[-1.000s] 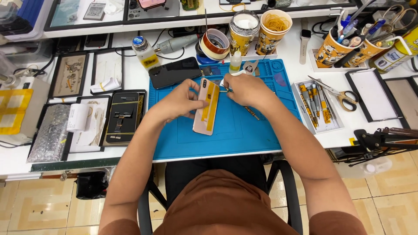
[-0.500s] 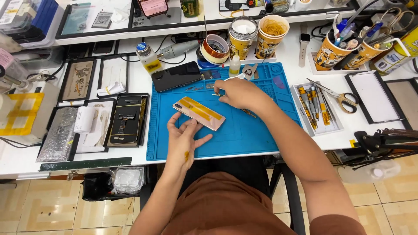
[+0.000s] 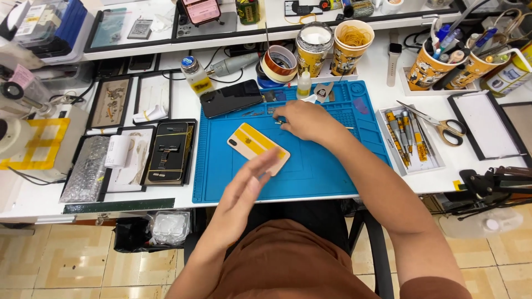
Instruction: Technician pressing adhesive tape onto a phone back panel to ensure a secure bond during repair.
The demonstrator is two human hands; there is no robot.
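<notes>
Blue mat [image 3: 310, 177]: phone [image 3: 257, 148] long axis diagonal, upper-left to lower-right; left hand [image 3: 246, 191] spread above

Phone [image 3: 257, 146] on mat [image 3: 310, 174], scissors [image 3: 438, 124] right of it, tape rolls [image 3: 280, 63] behind

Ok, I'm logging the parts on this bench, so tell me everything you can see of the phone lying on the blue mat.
The phone lies flat, back up, on the blue mat, turned diagonally. Its back looks pale pinkish-gold and glossy, with a wide yellow strip running lengthwise down the middle. The corners are rounded. The blurred left hand hovers by its near end, covering a little of it; contact cannot be told. The right hand rests on the mat beyond it, apart.
</notes>
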